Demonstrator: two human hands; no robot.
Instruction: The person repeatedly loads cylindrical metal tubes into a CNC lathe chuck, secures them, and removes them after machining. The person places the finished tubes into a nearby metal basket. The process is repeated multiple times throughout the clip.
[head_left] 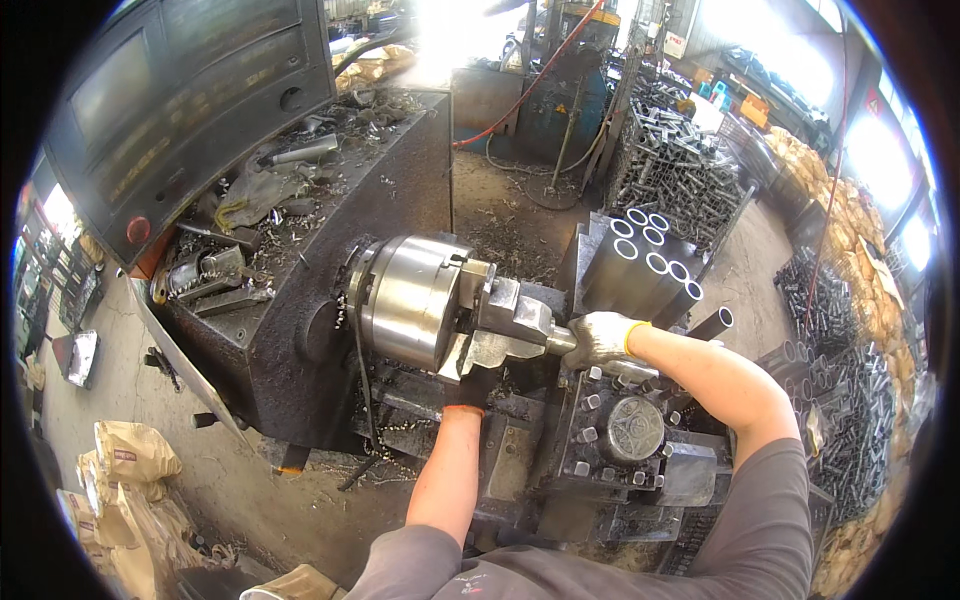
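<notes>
A shiny round lathe chuck [412, 302] stands in the middle, its stepped jaws [515, 312] pointing right. From the jaws a short steel cylinder [560, 341] sticks out. My right hand [600, 338], in a white glove with a yellow cuff, closes round the cylinder's outer end. My left hand [474, 390], in a dark glove with an orange cuff, reaches up under the jaws. Its fingers are hidden there, and whether they grip anything does not show. Below my right hand is the bolted tool post [633, 428] with its round cap.
Several upright steel tubes [640, 265] stand right of the chuck, behind my right forearm. The dark headstock [375, 190] carries loose tools and metal chips. A wire bin [670, 160] of metal parts stands behind. Paper sacks [140, 490] lie at the lower left.
</notes>
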